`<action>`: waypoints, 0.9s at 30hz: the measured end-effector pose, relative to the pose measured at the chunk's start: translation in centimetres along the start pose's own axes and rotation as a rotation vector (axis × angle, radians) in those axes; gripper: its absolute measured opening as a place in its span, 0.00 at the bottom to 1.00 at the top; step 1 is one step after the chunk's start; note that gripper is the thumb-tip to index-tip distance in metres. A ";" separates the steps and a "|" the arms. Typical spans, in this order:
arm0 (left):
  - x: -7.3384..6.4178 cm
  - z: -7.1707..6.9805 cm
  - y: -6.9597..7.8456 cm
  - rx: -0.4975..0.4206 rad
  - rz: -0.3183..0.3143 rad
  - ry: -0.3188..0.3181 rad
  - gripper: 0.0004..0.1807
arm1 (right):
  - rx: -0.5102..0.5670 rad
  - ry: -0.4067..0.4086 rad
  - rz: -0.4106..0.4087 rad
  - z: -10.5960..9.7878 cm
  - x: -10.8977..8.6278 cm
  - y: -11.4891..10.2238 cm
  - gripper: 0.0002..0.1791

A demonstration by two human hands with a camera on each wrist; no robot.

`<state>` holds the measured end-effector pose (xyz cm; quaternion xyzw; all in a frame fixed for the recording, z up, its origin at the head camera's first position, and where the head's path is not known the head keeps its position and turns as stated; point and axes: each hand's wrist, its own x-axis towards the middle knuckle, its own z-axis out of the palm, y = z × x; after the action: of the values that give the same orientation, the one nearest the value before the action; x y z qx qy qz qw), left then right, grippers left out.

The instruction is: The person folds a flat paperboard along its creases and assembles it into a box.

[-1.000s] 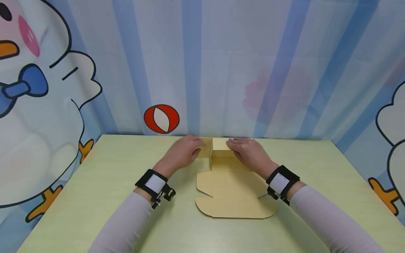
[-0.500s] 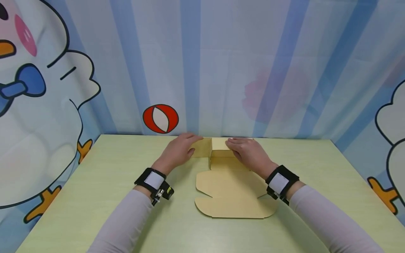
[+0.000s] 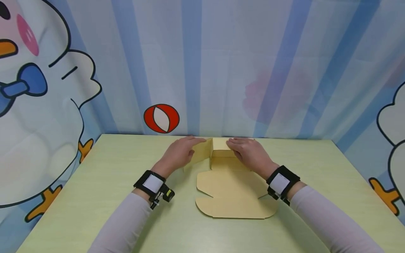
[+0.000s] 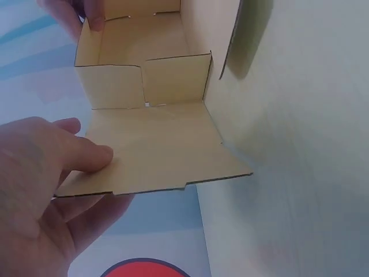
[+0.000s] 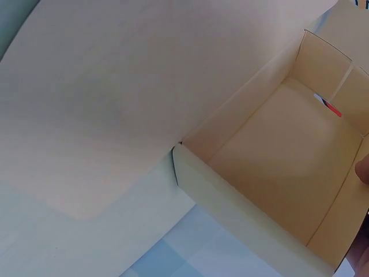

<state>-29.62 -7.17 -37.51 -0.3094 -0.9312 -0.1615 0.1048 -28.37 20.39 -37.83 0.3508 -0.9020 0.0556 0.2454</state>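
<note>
A tan cardboard box (image 3: 222, 153), partly folded, stands on its side at the back of the table, its open side toward me. My left hand (image 3: 178, 154) pinches the outer part of its left side flap (image 4: 153, 147), thumb on the inner face and fingers behind. That flap (image 3: 200, 153) juts out at an angle from the box's left end. My right hand (image 3: 252, 153) grips the box's upper wall at the right; in the right wrist view only bits of its fingers (image 5: 362, 171) show at the edge. The lid panel (image 3: 234, 207) with rounded, notched tabs lies toward me.
The box rests on a pale yellow-green table (image 3: 110, 196). Close behind the table's back edge hangs a striped blue curtain (image 3: 215, 70) with printed cartoon figures and a red ball (image 3: 161, 118). Each wrist wears a black strap (image 3: 152, 185) with a small camera.
The left side flap has swung from lying along the table's back toward me, with my left hand on it. My right hand and the lid panel have stayed in place.
</note>
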 end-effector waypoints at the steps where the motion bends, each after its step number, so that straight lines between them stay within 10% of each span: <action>1: -0.1 0.0 0.0 -0.019 0.000 -0.003 0.30 | 0.000 0.000 -0.001 0.0 0.0 0.0 0.19; 15: -1.2 0.7 1.0 -0.180 -0.007 -0.031 0.34 | -0.001 0.009 -0.003 -0.1 0.1 0.0 0.19; 27: -1.6 0.8 1.5 -0.271 -0.154 -0.084 0.37 | 0.006 0.008 0.001 -0.1 0.0 -0.1 0.19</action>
<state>-27.48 -6.60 -38.41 -0.2550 -0.9254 -0.2801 0.0107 -28.23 20.35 -37.72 0.3509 -0.9011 0.0596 0.2478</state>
